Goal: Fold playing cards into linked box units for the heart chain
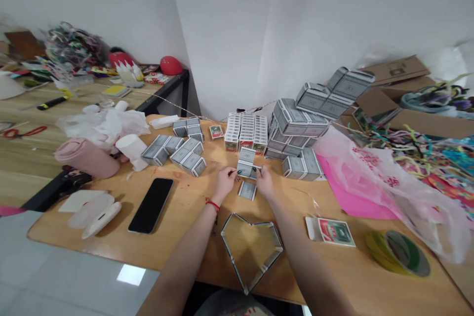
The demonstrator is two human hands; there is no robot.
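Note:
Between my hands is a small grey-patterned piece folded from playing cards (246, 162), with one panel standing up at the back. My left hand (225, 180) pinches its left edge. At its right edge the fingers of my right hand (264, 180) are closed on it too. Just below, a few loose playing cards (247, 190) lie on the table. Nearer to me, between my forearms, sits a heart-shaped frame of joined cards (232, 258). Folded card blocks (188, 156) lie to the left, and a taller stack of them (296, 126) rises at the right.
Rows of card boxes (246, 131) stand behind my hands. A black phone (151, 206), a white paper roll (131, 148) and a pink roll (87, 157) lie left. To the right are an opened card box (335, 232), yellow-green tape (398, 253) and a plastic bag (388, 177) over pink paper.

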